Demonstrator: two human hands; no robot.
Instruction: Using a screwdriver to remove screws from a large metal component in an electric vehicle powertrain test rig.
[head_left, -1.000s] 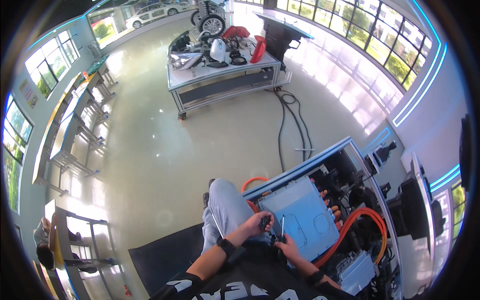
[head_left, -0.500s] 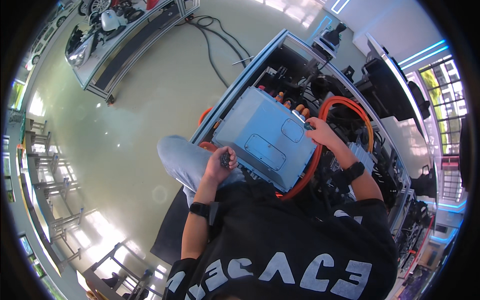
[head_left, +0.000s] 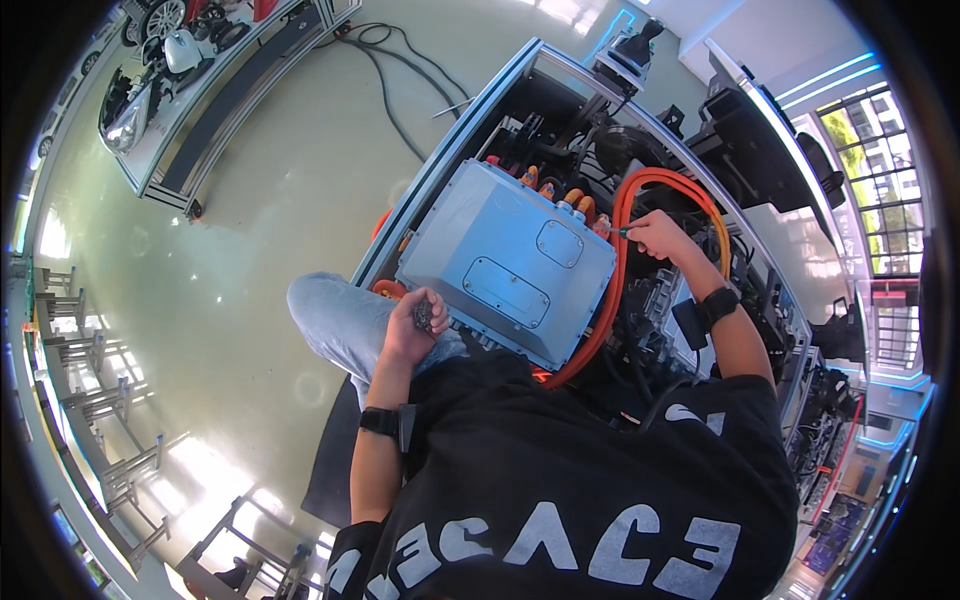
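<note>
A large blue-grey metal box (head_left: pixel 450 225) with bolted cover plates sits in an aluminium frame before me. At its right edge, my right hand (head_left: pixel 660 237) pinches a thin screwdriver-like tool (head_left: pixel 627 232) with a dark green handle. The tool's end points at an orange-and-silver cable connector (head_left: pixel 602 226) on the box's side; whether they touch I cannot tell. My left hand (head_left: pixel 408 325) is curled over my knee by the box's near left corner. It holds a clump of small dark pieces (head_left: pixel 424 315), possibly screws, too small to make out singly.
Thick orange cables (head_left: pixel 622 290) loop along the box's right side. More orange connectors (head_left: pixel 548 190) line its far edge. The aluminium frame (head_left: pixel 455 140) surrounds dark machinery. A wheeled stand (head_left: pixel 215 100) with vehicle parts is at far left, and black cables (head_left: pixel 400 125) lie on the floor.
My right hand has moved off the box's top to its right side, and the tool now points at the connector. My left hand keeps its hold. The whole view has shifted slightly.
</note>
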